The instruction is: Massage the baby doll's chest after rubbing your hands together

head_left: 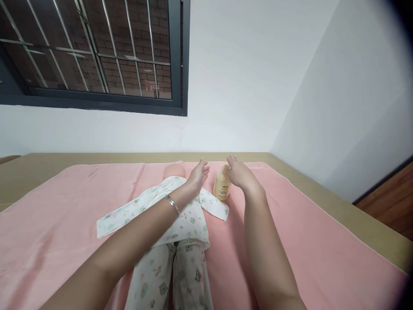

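Note:
A baby doll (176,215) in white printed pyjamas lies on its back on a pink towel (48,215), its bare head (174,170) toward the wall. A yellow pump bottle (222,185) stands on the towel just right of the doll's sleeve. My left hand (199,173) hovers palm up above the doll's chest, fingers apart and holding nothing; a bracelet sits on that wrist. My right hand (238,171) rests on top of the bottle's pump, covering it.
The towel covers a tan mattress (361,219) that meets white walls at the back and right. A barred dark window (97,56) is up at the left. Wooden floor (390,202) shows at the far right.

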`<state>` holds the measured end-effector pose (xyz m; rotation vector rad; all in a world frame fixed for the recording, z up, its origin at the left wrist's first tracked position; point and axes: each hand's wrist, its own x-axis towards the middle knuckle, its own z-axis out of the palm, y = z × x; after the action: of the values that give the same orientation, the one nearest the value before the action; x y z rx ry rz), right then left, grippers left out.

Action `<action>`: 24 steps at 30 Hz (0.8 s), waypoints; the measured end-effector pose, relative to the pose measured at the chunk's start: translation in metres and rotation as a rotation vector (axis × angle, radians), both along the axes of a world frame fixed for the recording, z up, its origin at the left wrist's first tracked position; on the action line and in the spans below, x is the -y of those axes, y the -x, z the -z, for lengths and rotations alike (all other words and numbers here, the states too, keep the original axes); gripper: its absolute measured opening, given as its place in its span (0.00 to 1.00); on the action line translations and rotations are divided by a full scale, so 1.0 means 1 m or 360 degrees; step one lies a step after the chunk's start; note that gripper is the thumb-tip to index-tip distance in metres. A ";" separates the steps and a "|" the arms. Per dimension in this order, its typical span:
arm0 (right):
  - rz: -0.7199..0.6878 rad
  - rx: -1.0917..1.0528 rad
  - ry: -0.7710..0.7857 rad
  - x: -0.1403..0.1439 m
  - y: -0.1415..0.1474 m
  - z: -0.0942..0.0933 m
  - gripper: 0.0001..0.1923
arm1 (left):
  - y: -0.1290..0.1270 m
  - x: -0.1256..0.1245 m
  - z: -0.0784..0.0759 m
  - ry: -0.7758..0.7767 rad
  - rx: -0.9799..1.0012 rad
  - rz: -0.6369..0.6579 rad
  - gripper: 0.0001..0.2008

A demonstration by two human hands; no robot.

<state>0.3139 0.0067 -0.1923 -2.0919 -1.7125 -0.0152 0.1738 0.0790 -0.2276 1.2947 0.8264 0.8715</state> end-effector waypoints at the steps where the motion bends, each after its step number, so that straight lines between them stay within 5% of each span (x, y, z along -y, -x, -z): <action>1: -0.0033 -0.0019 0.0042 -0.001 0.000 0.001 0.29 | -0.007 0.000 -0.004 0.0072 0.0069 0.0019 0.34; 7: -0.0090 0.0085 0.0165 -0.006 0.004 0.005 0.22 | -0.030 0.012 -0.014 0.0562 0.0660 0.0133 0.34; 11: 0.0024 0.0380 0.0198 -0.013 0.010 0.002 0.19 | -0.022 0.024 -0.012 0.0658 0.0707 0.0145 0.30; 18: 0.0248 0.0209 0.0336 -0.028 0.019 -0.009 0.18 | 0.049 0.053 -0.003 0.1006 0.0688 0.0300 0.29; 24: 0.0294 0.0113 0.0267 -0.028 0.014 0.005 0.23 | 0.107 0.051 -0.021 0.1142 0.0902 0.0173 0.27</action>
<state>0.2998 0.0342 -0.1974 -2.3935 -1.6035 -0.0016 0.0665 0.0284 -0.2070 0.4210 0.5258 0.7038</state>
